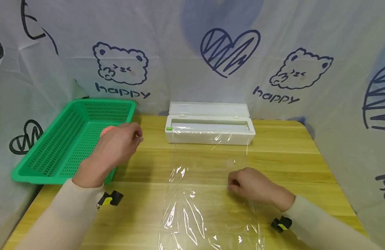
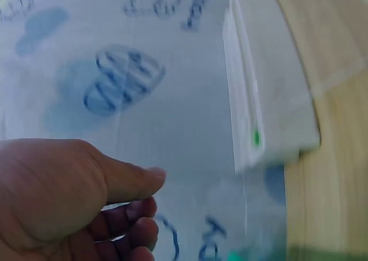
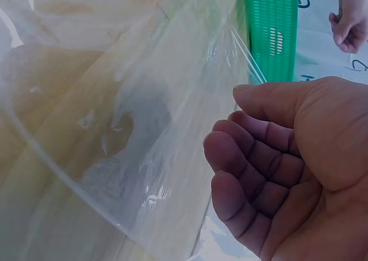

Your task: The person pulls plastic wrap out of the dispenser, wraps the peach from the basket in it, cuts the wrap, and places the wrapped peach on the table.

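Head view: the clear film runs lengthwise from 12 to 6 o'clock out of the white box, spreading toward 9 o'clock from the right hand, the nearer one. The left hand is by the green basket, an orange thing partly hidden toward its 10 o'clock. Only the right wrist view shows that palm, fingers loosely curled, gripping nothing; the left wrist view shows relaxed, empty fingers.

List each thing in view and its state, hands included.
White box: lid open, tipped back.
Green slider: at one end of the box.
Clear film: drawn out over the box's front, creased.
Green basket: upright, with a partly hidden orange item.
Left hand: loosely curled, holding nothing.
Right hand: loosely curled, holding nothing.
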Demonstrator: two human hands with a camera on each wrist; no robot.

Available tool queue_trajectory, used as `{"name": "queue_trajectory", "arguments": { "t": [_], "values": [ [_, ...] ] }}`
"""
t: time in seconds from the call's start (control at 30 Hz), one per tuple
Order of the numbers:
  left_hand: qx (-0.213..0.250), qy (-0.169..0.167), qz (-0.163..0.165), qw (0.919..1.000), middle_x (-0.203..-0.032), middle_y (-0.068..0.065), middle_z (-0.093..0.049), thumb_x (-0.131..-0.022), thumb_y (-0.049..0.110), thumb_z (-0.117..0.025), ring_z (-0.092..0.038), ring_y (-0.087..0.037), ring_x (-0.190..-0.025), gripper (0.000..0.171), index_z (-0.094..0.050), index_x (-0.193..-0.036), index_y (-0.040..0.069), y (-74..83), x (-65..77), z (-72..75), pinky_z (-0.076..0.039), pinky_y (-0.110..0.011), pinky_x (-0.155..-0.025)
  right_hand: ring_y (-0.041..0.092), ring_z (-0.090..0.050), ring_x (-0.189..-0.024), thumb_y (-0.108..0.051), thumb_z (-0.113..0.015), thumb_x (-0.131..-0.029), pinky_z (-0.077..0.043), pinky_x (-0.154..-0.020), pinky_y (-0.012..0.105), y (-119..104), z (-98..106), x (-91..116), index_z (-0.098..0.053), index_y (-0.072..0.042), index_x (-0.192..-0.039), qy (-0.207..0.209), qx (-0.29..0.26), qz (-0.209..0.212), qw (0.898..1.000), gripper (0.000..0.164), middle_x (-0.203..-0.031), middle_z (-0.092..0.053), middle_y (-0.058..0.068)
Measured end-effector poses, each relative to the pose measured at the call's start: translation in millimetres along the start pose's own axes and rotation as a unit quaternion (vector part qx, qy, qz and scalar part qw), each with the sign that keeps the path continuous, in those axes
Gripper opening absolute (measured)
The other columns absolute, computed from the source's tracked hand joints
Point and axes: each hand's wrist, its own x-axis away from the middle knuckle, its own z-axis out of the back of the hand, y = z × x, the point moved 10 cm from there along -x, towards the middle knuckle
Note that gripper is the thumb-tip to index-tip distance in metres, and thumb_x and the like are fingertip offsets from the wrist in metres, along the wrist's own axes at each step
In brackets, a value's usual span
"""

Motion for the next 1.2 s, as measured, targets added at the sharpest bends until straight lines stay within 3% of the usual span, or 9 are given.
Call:
{"name": "queue_trajectory", "arguments": {
  "t": [0.1,0.23,0.33,0.53,0.7,0.83,0.93,1.2],
  "values": [
    [-0.001,-0.014,0.035,0.9993,-0.111,-0.018,-0.069,-0.106,0.015,-0.06,-0.065,-0.033,-0.092,0.019,-0.065,-0.119,0.002,-31.9,-15.1,5.7,-0.054,-0.05,-0.078,0.001,-0.044,-0.062,-0.023,-0.074,-0.099,-0.041,-0.06,0.024,0,-2,-3,-0.067,-0.022,-0.086,-0.002,-0.001,0.0,1.0,0.015,-0.069,-0.055,-0.016],
    [-0.001,-0.088,0.088,0.9922,-0.133,-0.027,-0.064,-0.108,0.018,-0.056,-0.064,-0.044,-0.111,0.034,-0.058,-0.136,-0.001,-75.2,-31.5,-1.4,-0.053,-0.059,-0.09,0.001,-0.045,-0.062,-0.023,-0.075,-0.099,-0.04,-0.059,0.024,0,-4,-5,-0.067,-0.022,-0.085,-0.002,-0.002,-0.003,1.0,0.015,-0.069,-0.055,-0.016],
    [-0.006,-0.135,0.117,0.9839,-0.144,-0.03,-0.057,-0.106,0.022,-0.06,-0.057,-0.05,-0.122,0.045,-0.052,-0.144,-0.002,-103.1,-38.9,-7.5,-0.05,-0.065,-0.097,0.001,-0.045,-0.062,-0.023,-0.075,-0.098,-0.041,-0.059,0.023,1,-4,-6,-0.068,-0.022,-0.085,0.0,0.0,-0.005,1.0,0.015,-0.069,-0.056,-0.016],
    [-0.019,-0.182,0.14,0.9732,-0.152,-0.04,-0.037,-0.103,0.034,-0.064,-0.037,-0.062,-0.135,0.067,-0.042,-0.152,-0.007,-142.5,-45.0,-17.9,-0.04,-0.073,-0.106,0.0,-0.046,-0.063,-0.024,-0.075,-0.098,-0.042,-0.06,0.024,0,-5,-6,-0.069,-0.022,-0.087,0.001,-0.003,-0.003,1.0,0.013,-0.071,-0.058,-0.016],
    [-0.009,-0.231,0.169,0.958,-0.159,-0.044,-0.018,-0.103,0.031,-0.063,-0.022,-0.067,-0.141,0.074,-0.03,-0.161,0.0,-164.2,-39.6,-35.3,-0.034,-0.08,-0.105,-0.001,-0.046,-0.063,-0.023,-0.074,-0.099,-0.042,-0.06,0.023,-1,-7,-6,-0.069,-0.022,-0.087,0.001,-0.01,0.001,1.0,0.013,-0.071,-0.058,-0.017],
    [-0.003,-0.261,0.184,0.9478,-0.161,-0.042,-0.017,-0.103,0.028,-0.062,-0.022,-0.066,-0.144,0.079,-0.021,-0.164,0.001,-174.7,-33.9,-46.1,-0.036,-0.082,-0.102,-0.001,-0.044,-0.061,-0.024,-0.074,-0.099,-0.041,-0.058,0.023,-2,-7,-5,-0.069,-0.023,-0.086,-0.001,-0.014,0.002,1.0,0.014,-0.069,-0.056,-0.017],
    [0.001,-0.267,0.186,0.9454,-0.162,-0.041,-0.021,-0.103,0.026,-0.061,-0.027,-0.065,-0.142,0.078,-0.02,-0.164,0.0,-179.4,-32.4,-51.3,-0.038,-0.08,-0.1,-0.001,-0.044,-0.061,-0.024,-0.074,-0.1,-0.04,-0.057,0.023,-1,-8,-4,-0.069,-0.023,-0.087,-0.002,-0.017,0.002,1.0,0.014,-0.069,-0.056,-0.017],
    [-0.001,-0.262,0.158,0.9522,-0.155,-0.043,-0.033,-0.097,0.019,-0.066,-0.039,-0.062,-0.135,0.082,-0.022,-0.162,-0.004,-187.4,-41.6,-64.5,-0.042,-0.076,-0.099,-0.001,-0.044,-0.061,-0.025,-0.074,-0.1,-0.04,-0.058,0.023,0,-9,-4,-0.069,-0.024,-0.087,-0.003,-0.024,-0.001,1.0,0.013,-0.07,-0.056,-0.017]
  ]
}}
